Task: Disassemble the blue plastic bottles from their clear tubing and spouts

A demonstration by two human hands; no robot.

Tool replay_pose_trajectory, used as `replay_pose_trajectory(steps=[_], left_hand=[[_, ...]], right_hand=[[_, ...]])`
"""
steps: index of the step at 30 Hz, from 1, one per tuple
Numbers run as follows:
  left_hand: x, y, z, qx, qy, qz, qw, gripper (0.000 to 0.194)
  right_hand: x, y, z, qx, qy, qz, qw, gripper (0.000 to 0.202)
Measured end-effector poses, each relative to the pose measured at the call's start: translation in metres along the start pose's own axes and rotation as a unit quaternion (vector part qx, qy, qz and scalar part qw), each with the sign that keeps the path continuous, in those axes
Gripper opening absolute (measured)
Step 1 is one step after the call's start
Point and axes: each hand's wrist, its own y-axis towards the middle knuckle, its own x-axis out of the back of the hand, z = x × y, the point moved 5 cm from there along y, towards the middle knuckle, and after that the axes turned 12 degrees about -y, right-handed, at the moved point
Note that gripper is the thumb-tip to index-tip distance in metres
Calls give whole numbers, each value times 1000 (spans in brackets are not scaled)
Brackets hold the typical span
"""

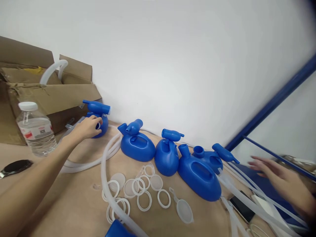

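At the far left, my left hand [92, 127] reaches out with its fingers curled against a blue urinal bottle [105, 126]; a small whitish edge shows by the fingertips. A blue funnel-shaped adapter [96, 107] lies across that bottle's top. Out at the right, blurred, my right hand [276, 172] is in the air with its fingers stretched out and nothing in them. Several more urinal bottles with handles and slanted necks stand along the wall, including a left one [138, 147], a middle one [166, 158] and a right one [199, 179].
White rings [144, 200] and translucent caps [184, 211] lie scattered in front. A clear hose [105, 171] curves across the table. At left are a water bottle [37, 131], a watch [17, 165] and a cardboard box [61, 95]. A phone [242, 205] and more tubing [256, 209] lie at right.
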Motion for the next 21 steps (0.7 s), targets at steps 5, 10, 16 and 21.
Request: replay_pose_trajectory(steps=[5, 10, 16, 21], left_hand=[[10, -2, -7, 10, -1, 44, 999, 17], [26, -7, -9, 14, -48, 113, 992, 34], [53, -13, -14, 12, -81, -58, 995, 56], [31, 0, -3, -20, -157, -80, 984, 96]], right_hand=[[-80, -46, 207, 160, 23, 126, 979, 51], [-157, -83, 355, 365, 106, 165, 910, 36], [-258, -107, 461, 315, 191, 294, 882, 74], [-339, -128, 484, 237, 265, 319, 879, 122]])
